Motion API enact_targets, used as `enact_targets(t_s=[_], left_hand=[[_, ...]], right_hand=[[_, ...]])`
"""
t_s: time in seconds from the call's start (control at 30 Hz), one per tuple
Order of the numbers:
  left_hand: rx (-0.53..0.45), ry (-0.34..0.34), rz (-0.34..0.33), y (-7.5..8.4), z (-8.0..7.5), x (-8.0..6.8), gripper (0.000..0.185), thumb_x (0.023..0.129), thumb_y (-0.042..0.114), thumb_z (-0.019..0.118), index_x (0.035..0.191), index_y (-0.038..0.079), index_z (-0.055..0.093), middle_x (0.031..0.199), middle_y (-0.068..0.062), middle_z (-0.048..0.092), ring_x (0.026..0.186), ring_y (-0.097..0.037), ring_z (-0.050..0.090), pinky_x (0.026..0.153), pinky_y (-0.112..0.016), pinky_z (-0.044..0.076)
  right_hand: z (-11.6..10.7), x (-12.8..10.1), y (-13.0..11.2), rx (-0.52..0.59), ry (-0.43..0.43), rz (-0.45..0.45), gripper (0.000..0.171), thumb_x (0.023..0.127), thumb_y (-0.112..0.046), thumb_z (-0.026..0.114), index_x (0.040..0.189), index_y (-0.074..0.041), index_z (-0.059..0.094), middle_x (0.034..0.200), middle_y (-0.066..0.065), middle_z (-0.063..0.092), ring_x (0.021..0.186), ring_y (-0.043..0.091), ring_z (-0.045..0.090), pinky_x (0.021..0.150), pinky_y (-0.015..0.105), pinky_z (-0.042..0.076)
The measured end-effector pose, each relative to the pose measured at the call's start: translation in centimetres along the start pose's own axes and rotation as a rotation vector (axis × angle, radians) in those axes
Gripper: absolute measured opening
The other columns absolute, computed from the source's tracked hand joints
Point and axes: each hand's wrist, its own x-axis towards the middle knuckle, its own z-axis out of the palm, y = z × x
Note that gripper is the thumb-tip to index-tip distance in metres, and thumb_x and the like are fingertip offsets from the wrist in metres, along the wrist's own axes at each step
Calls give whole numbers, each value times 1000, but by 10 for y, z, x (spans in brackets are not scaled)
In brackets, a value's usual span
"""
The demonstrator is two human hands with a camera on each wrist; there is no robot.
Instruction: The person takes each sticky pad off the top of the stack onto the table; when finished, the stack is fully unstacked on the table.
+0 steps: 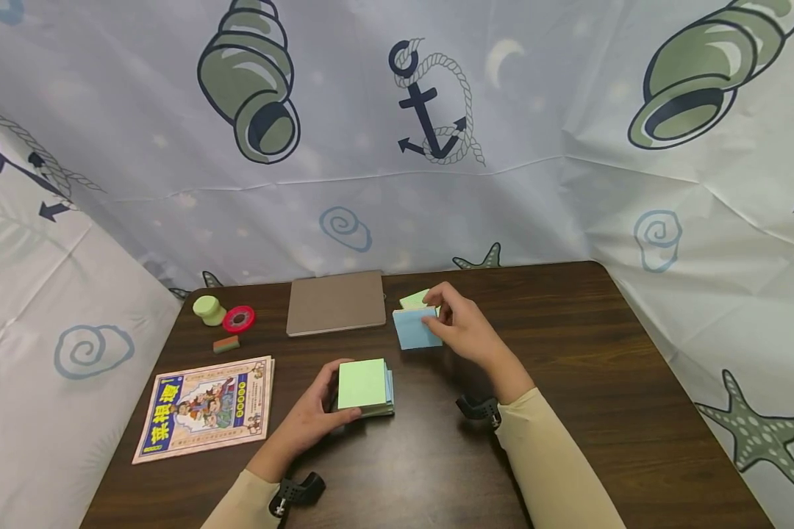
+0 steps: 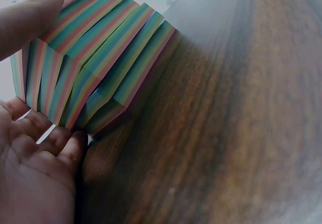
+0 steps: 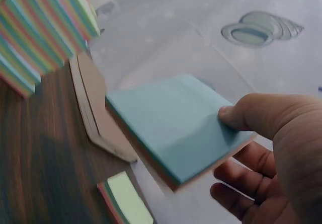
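A stack of sticky note pads (image 1: 362,384), light green on top, stands on the table in front of my left hand (image 1: 313,411). That hand grips the stack, thumb on the near side and fingers around the far side. Striped edges of several stacked pads (image 2: 95,53) fill the left wrist view. My right hand (image 1: 466,327) pinches a blue sticky note pad (image 3: 171,123) by one edge, thumb on its top face, and holds it tilted in the air. Behind it a light green pad (image 3: 130,199) lies on the table, partly hidden in the head view.
A brown notebook (image 1: 336,303) lies at the back of the dark wooden table (image 1: 569,353). To the left are a green round container (image 1: 209,310), a red ring-shaped roll (image 1: 239,319), a small striped block (image 1: 226,344) and a colourful booklet (image 1: 205,408). Printed cloth (image 1: 370,147) hangs behind.
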Motion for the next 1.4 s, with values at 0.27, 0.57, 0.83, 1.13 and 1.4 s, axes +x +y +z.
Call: enact_targets(t_s=[0.27, 0.57, 0.83, 1.13, 1.4], left_hand=[[16, -3, -5, 2, 0, -1, 92, 94, 21, 88, 166, 13, 33, 159, -8, 51, 146, -23, 50, 116, -10, 36], [12, -5, 7, 3, -1, -2, 89, 95, 20, 87, 166, 13, 33, 159, -9, 51, 145, -26, 50, 116, -11, 37], [0, -5, 14, 6, -2, 0, 90, 95, 17, 87, 166, 11, 32, 159, -10, 51, 143, -18, 51, 116, -10, 37], [16, 9, -6, 2, -2, 1, 92, 94, 20, 88, 166, 13, 33, 159, -7, 51, 146, -24, 47, 117, -10, 33], [3, -5, 12, 3, -1, -1, 91, 95, 18, 87, 166, 12, 32, 158, -10, 51, 141, -18, 51, 115, -11, 36]], right_hand=[[-8, -2, 26, 59, 163, 62, 23, 106, -17, 74, 124, -12, 61, 109, 8, 65, 99, 24, 60, 88, 41, 53], [-9, -3, 69, 380, 388, 170, 31, 104, -9, 74, 128, 2, 57, 104, 9, 60, 79, 23, 62, 64, 39, 61], [-8, -5, 93, 477, 518, 175, 23, 104, -10, 76, 120, 5, 71, 104, 9, 65, 80, 36, 65, 67, 43, 65], [-12, -4, 101, 580, 584, 234, 33, 107, -5, 69, 138, 4, 67, 107, 7, 56, 90, 14, 71, 76, 29, 67], [-9, -7, 108, 544, 578, 280, 40, 104, 1, 70, 144, 3, 65, 124, 16, 58, 93, 13, 73, 84, 20, 64]])
